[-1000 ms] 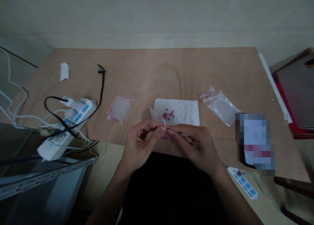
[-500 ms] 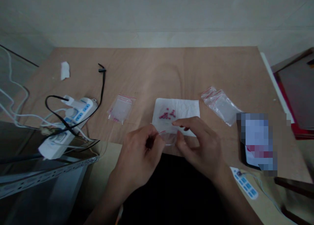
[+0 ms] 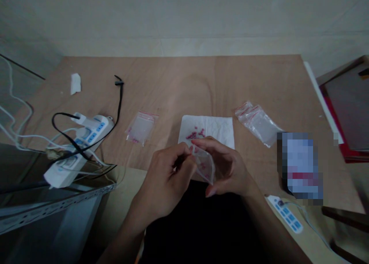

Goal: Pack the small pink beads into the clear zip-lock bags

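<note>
My left hand [image 3: 171, 175] is closed, pinching the zip bag [image 3: 205, 165] at its left, mouth end between thumb and fingers. Some small reddish bits show through the clear plastic. My right hand [image 3: 232, 166] curls around the far and right side of this bag. Its index fingertip touches the mouth near the left fingertips, while its thumb sits apart below the bag's bottom corner. Just beyond the hands, several small red beads or pills [image 3: 196, 133] lie on a white paper sheet [image 3: 220, 125], partly hidden by my right hand.
Another zip bag [image 3: 141, 127] with a few reddish bits lies to the left. More clear zip bags [image 3: 259, 123] overlap at the right, beside a blurred-out phone [image 3: 301, 164]. A white power strip [image 3: 80, 152] with tangled cords occupies the left edge; another power strip [image 3: 285, 214] is lower right.
My right hand has moved left and closed around the bag. The bag has tilted, its body now hanging to the lower right. My left hand keeps its pinch.
</note>
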Demonstrator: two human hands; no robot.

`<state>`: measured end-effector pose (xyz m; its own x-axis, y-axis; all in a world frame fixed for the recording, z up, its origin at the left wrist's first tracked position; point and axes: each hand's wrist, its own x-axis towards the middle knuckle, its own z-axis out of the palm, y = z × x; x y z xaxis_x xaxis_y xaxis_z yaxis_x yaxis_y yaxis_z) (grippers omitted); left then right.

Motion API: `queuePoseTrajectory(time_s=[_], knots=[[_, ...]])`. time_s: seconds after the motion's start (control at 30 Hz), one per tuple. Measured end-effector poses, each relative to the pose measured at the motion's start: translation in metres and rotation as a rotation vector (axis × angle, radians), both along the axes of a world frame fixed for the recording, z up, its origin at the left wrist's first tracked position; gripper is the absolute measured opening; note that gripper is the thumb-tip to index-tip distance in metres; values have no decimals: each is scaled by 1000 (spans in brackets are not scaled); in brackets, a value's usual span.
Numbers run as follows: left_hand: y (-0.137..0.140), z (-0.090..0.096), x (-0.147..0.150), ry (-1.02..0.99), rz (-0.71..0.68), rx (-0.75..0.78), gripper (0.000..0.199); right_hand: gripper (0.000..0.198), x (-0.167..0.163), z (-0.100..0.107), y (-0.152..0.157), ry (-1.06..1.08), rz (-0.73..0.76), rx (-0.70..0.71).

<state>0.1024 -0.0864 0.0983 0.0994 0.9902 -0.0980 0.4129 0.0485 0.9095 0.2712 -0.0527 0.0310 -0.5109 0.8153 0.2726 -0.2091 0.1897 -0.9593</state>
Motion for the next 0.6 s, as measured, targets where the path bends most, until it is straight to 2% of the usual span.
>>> queuePoseTrajectory(time_s=[0.2,0.27,0.33,0.4,0.47,0.53,0.6], knots=[[3,-2,1,-108,36,-23,26,46,-4,10,4,73,28,-114],[7,-10,4,-239,172,-3,26,42,-2,15,8,75,18,-127],[14,-20,8,-488,394,-25,25,41,1,23,16,-15,-27,-85],[22,-29,15,-832,539,-213,31,39,5,37,28,-214,-55,68],[28,-34,24,-1111,558,-477,42,38,8,56,43,-477,18,322],[33,-35,32,-1284,537,-659,48,32,9,75,56,-760,172,594],[36,-35,40,-1387,534,-722,46,17,7,85,65,-970,293,807]])
